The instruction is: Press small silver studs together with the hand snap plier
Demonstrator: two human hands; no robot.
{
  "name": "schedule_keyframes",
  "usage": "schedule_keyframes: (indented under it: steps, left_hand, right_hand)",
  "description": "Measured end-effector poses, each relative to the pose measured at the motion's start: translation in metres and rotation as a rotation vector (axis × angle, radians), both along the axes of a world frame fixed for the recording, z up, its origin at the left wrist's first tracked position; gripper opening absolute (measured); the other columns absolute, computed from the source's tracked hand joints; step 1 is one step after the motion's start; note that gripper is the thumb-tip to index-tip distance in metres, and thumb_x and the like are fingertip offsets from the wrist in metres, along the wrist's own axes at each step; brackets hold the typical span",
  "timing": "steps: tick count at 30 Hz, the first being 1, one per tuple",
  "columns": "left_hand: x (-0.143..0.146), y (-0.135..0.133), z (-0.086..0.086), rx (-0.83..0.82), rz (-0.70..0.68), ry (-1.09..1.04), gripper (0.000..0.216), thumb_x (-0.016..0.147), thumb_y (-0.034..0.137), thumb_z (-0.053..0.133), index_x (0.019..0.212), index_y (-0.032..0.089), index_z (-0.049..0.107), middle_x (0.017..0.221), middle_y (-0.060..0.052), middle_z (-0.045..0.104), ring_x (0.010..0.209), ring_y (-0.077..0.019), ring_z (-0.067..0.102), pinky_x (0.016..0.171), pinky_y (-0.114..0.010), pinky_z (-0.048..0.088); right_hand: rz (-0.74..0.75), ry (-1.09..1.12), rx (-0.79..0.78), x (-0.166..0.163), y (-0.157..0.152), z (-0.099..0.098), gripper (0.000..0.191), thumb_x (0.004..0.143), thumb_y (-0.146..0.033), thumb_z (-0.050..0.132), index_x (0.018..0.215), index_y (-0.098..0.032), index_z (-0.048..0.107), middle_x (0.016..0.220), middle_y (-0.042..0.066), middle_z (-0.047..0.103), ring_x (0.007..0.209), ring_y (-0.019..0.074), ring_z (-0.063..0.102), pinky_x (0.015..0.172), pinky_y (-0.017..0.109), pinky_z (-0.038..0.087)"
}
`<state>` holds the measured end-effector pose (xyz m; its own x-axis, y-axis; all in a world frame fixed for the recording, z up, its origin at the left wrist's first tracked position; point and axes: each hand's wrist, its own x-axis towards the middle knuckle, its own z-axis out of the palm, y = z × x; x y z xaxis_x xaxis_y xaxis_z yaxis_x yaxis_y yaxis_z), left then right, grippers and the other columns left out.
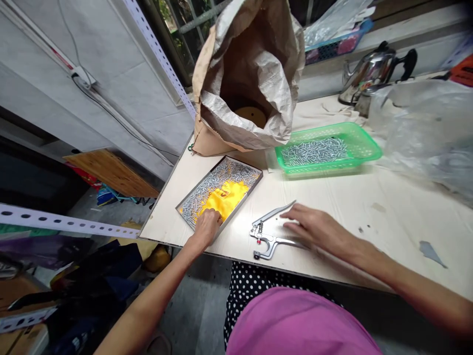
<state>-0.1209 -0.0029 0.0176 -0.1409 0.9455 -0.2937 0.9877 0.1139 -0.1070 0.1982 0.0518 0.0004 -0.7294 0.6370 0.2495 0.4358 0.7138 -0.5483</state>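
My left hand (209, 224) is closed at the near edge of a shallow metal tray (238, 206). Its fingers curl downward, and whatever they may hold is hidden. Many small silvery metal pieces (236, 170) lie in the tray around a bright yellow patch (225, 197). Beside the tray, hand pliers (269, 241) with a sprung jaw and a red tip rest on the table, their handles spread apart. My right hand (320, 229) hovers at those handles with its fingers stretched out and apart; it covers part of the lower handle.
A large open paper sack (207, 133) stands behind the tray. To its right, a green plastic basket (328, 165) holds more small metal pieces. A metal kettle (373, 69) and clear plastic bags (428, 128) are at the right. The table's (391, 231) near edge runs before my body.
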Motion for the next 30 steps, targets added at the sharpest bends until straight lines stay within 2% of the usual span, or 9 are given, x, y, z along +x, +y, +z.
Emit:
schedule_keyframes:
  steps: [3, 8, 10, 12, 15, 18, 21, 23, 30]
  left_hand:
    - [-0.001, -0.002, -0.005, -0.007, -0.021, 0.021, 0.027, 0.091, 0.022, 0.049, 0.087, 0.011, 0.073, 0.095, -0.016, 0.070, 0.098, -0.0272, 0.063, 0.077, -0.031, 0.044]
    - [0.001, -0.007, -0.001, 0.127, 0.010, -0.029, 0.024, 0.087, 0.016, 0.050, 0.080, 0.012, 0.072, 0.090, -0.014, 0.070, 0.093, -0.0244, 0.064, 0.079, -0.030, 0.045]
    - [0.008, -0.012, 0.009, 0.258, 0.050, -0.155, 0.021, 0.085, 0.016, 0.050, 0.081, 0.012, 0.071, 0.088, -0.012, 0.070, 0.089, -0.0224, 0.064, 0.079, -0.030, 0.046]
    - [0.020, -0.019, 0.018, 0.317, 0.130, -0.414, 0.018, 0.083, 0.023, 0.054, 0.084, 0.014, 0.069, 0.082, -0.007, 0.069, 0.078, -0.0189, 0.063, 0.072, -0.028, 0.047]
    - [0.044, -0.031, 0.020, 0.129, 0.322, -0.885, 0.023, 0.075, 0.037, 0.063, 0.082, 0.015, 0.065, 0.069, -0.001, 0.064, 0.056, -0.0122, 0.056, 0.053, -0.023, 0.043]
    - [0.066, -0.039, 0.005, -0.107, 0.489, -1.096, 0.032, 0.069, 0.045, 0.069, 0.077, 0.014, 0.062, 0.055, 0.005, 0.052, 0.042, -0.0068, 0.041, 0.041, -0.019, 0.030]
    - [0.077, -0.040, -0.014, -0.172, 0.589, -1.129, 0.038, 0.067, 0.048, 0.072, 0.078, 0.013, 0.064, 0.048, 0.008, 0.044, 0.040, -0.0046, 0.029, 0.041, -0.019, 0.019]
    - [0.080, -0.038, -0.021, -0.173, 0.607, -1.137, 0.039, 0.065, 0.047, 0.075, 0.079, 0.012, 0.066, 0.049, 0.008, 0.046, 0.042, -0.0041, 0.028, 0.043, -0.020, 0.018]
    - [0.085, -0.035, -0.020, -0.197, 0.576, -1.084, 0.033, 0.062, 0.043, 0.075, 0.071, 0.012, 0.067, 0.056, 0.004, 0.055, 0.050, -0.0065, 0.036, 0.050, -0.021, 0.023]
  right_hand:
    - [0.026, -0.125, -0.074, -0.006, -0.035, -0.015, 0.025, 0.099, -0.025, 0.042, 0.108, -0.018, 0.064, 0.094, 0.008, 0.062, 0.085, 0.0194, 0.063, 0.074, 0.032, 0.050]
    - [-0.033, -0.218, -0.068, -0.004, -0.053, -0.025, 0.021, 0.098, -0.020, 0.043, 0.103, -0.017, 0.063, 0.092, 0.007, 0.059, 0.080, 0.0184, 0.060, 0.070, 0.031, 0.047]
    - [-0.044, -0.237, -0.042, -0.004, -0.053, -0.027, 0.020, 0.097, -0.018, 0.043, 0.101, -0.017, 0.063, 0.092, 0.007, 0.059, 0.077, 0.0175, 0.058, 0.067, 0.030, 0.044]
    - [-0.054, -0.256, -0.032, -0.006, -0.053, -0.029, 0.018, 0.096, -0.016, 0.045, 0.098, -0.016, 0.063, 0.092, 0.007, 0.058, 0.077, 0.0170, 0.057, 0.065, 0.029, 0.042]
    - [-0.085, -0.293, -0.010, -0.009, -0.050, -0.036, 0.018, 0.095, -0.014, 0.046, 0.089, -0.016, 0.063, 0.089, 0.006, 0.058, 0.075, 0.0167, 0.055, 0.062, 0.029, 0.038]
    - [-0.109, -0.306, 0.046, -0.011, -0.049, -0.043, 0.019, 0.093, -0.011, 0.045, 0.085, -0.016, 0.061, 0.088, 0.006, 0.058, 0.071, 0.0160, 0.052, 0.059, 0.030, 0.034]
    - [-0.119, -0.292, 0.093, -0.010, -0.051, -0.048, 0.018, 0.092, -0.009, 0.045, 0.085, -0.017, 0.060, 0.088, 0.006, 0.058, 0.070, 0.0158, 0.050, 0.059, 0.030, 0.033]
    - [-0.123, -0.270, 0.104, -0.008, -0.053, -0.049, 0.017, 0.091, -0.009, 0.046, 0.086, -0.017, 0.060, 0.089, 0.006, 0.058, 0.071, 0.0160, 0.050, 0.061, 0.030, 0.034]
    - [-0.139, -0.254, 0.086, -0.008, -0.054, -0.049, 0.014, 0.093, -0.012, 0.047, 0.087, -0.017, 0.059, 0.089, 0.005, 0.057, 0.073, 0.0162, 0.049, 0.063, 0.030, 0.032]
